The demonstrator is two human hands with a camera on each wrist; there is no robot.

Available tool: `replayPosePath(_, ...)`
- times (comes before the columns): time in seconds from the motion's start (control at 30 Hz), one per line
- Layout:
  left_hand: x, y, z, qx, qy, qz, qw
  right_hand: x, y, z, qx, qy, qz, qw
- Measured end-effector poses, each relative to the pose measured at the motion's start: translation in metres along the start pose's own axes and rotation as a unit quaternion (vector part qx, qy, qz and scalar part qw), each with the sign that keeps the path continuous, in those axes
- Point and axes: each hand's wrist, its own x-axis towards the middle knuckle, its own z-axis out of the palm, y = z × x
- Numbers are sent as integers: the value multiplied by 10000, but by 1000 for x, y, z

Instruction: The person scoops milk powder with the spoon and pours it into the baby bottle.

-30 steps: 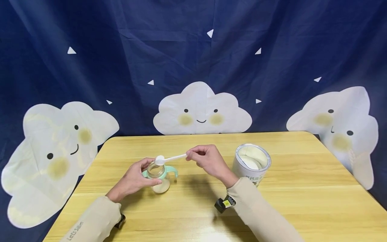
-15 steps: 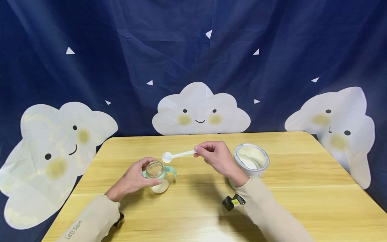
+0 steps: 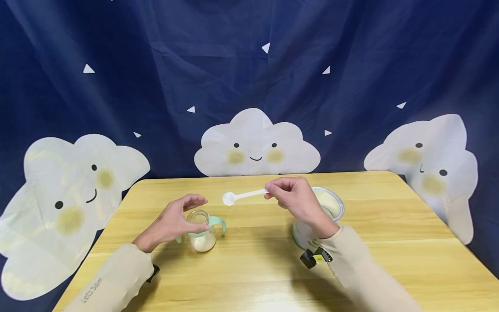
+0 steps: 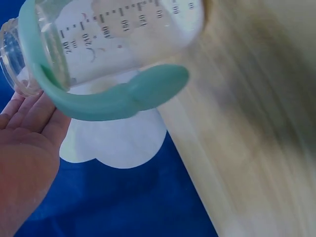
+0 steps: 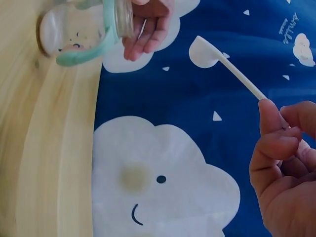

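A clear baby bottle [image 3: 203, 243] with a mint-green two-handled collar stands upright and uncapped on the table, pale powder or liquid at its bottom. My left hand [image 3: 171, 223] is spread around the bottle's neck, thumb in front and fingers behind, no longer gripping. In the left wrist view, measuring marks show on the bottle [image 4: 123, 29] beside a green handle [image 4: 108, 102]. My right hand [image 3: 298, 200] pinches the end of a white measuring scoop [image 3: 229, 199], held in the air right of the bottle. Behind that hand, a milk powder can [image 3: 302, 232] stands without its lid, partly hidden.
The light wooden table [image 3: 249, 268] has rounded far corners. A dark blue curtain [image 3: 226, 69] with smiling white clouds [image 3: 255, 134] hangs behind it. Each wrist wears a small black camera, such as the right wrist camera [image 3: 315, 258].
My right hand has carried the scoop from over the bottle's mouth to the right, toward the can. My left fingers have loosened from the bottle and lifted away from its neck.
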Motion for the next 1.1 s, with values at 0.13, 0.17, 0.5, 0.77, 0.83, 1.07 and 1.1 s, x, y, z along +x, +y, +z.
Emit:
replayPosePath(0.13, 4, 5, -1, -11, -68, 91, 9999, -4, 0, -10, -74, 104, 74, 9999)
replayPosePath(0.17, 5, 6, -1, -7, -86, 102, 9999, -5, 0, -12, -90, 130, 91, 9998)
replayPosePath(0.5, 12, 16, 3, -57, -250, 202, 9995, -14, 0, -30, -668, 393, 114, 9969)
replayPosePath(0.77, 18, 26, 6, 31, -290, 219, 9993, -18, 1, -45, -570, 499, 23, 9971)
replayPosePath(0.83, 20, 28, 6, 23, -319, 287, 9991, -18, 1, -48, -588, 516, 0, 9969)
replayPosePath(1.07, 25, 33, 12, -41, -540, 441, 9976, -20, 2, -59, -647, 585, -46, 9962)
replayPosePath(1.1, 26, 35, 13, -22, -571, 467, 9973, -21, 2, -60, -660, 605, -62, 9960)
